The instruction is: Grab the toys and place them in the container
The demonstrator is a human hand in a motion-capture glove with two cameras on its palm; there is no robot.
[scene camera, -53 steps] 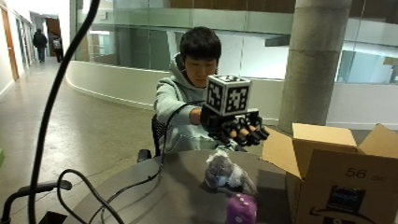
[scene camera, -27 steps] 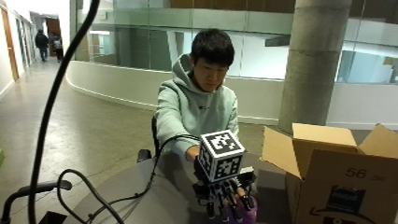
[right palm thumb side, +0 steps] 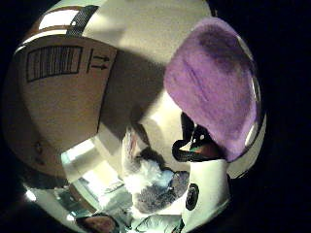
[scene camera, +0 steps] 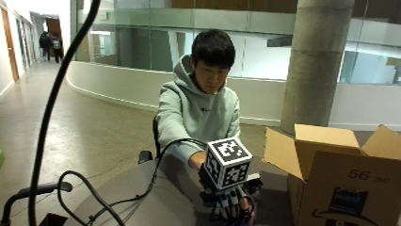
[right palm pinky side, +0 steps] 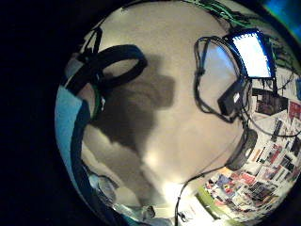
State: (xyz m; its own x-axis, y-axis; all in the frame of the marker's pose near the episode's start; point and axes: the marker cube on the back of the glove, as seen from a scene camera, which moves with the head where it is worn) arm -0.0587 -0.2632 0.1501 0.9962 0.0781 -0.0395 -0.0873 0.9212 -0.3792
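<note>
Public building atrium, concrete column (scene camera: pixel 316 66), glass balustrades (scene camera: pixel 251 42), curved low wall (scene camera: pixel 113 87), polished concrete floor (scene camera: pixel 94 141)

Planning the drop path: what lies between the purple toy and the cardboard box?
Only bare table separates the purple toy from the cardboard box in the thumb-side palm view.

The open cardboard box (scene camera: pixel 341 174) flanks the table (scene camera: pixel 150 197), flaps raised.

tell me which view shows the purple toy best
The right thumb side palm view: the purple toy fills much of it, close to the palm. The outside view shows only a sliver under the gloved right hand; the little finger side view shows none.
</note>
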